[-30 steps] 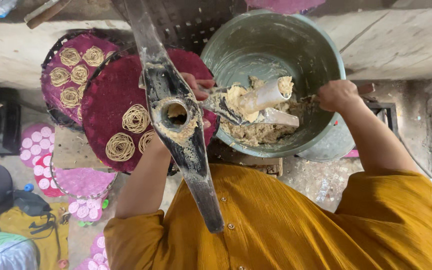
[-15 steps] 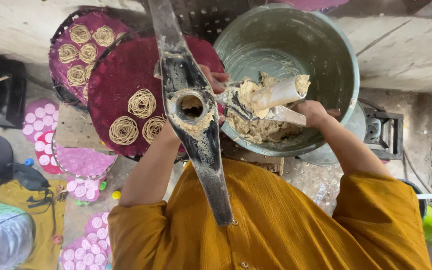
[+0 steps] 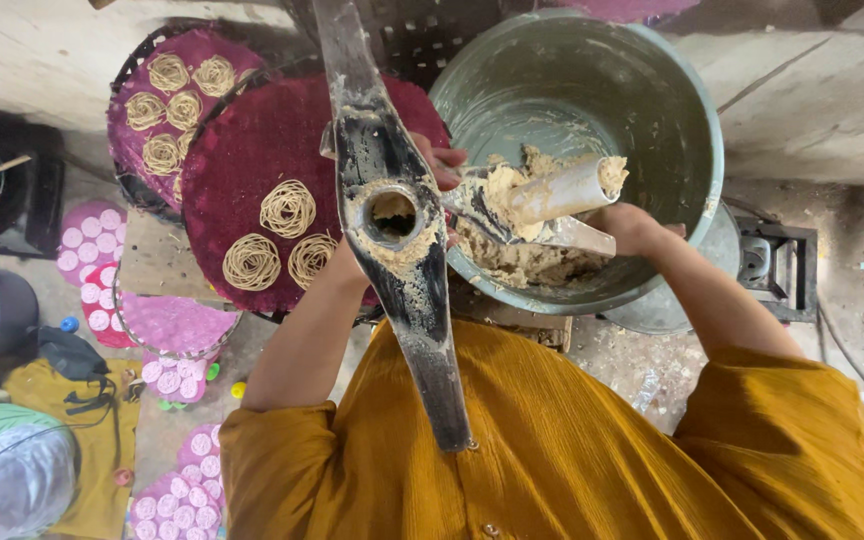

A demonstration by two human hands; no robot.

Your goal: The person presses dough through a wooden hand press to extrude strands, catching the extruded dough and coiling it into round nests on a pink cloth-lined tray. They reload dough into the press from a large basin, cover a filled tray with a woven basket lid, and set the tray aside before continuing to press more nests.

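We see the left hand [image 3: 439, 168], mostly hidden by the press [image 3: 392, 215], gripping a dough-caked tool [image 3: 482, 205]; the right hand [image 3: 624, 225] clasps the cylinder [image 3: 564, 190] in the bucket [image 3: 687, 110].

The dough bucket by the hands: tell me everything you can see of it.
The bucket is round, grey-green and looks like metal, its inner wall smeared with pale streaks. It is tilted toward the person, and beige dough lies clumped in its lower part. A dough-caked cylinder slants across the opening. The right hand is at the near rim; the left hand reaches in from the left side. It rests against a concrete ledge.
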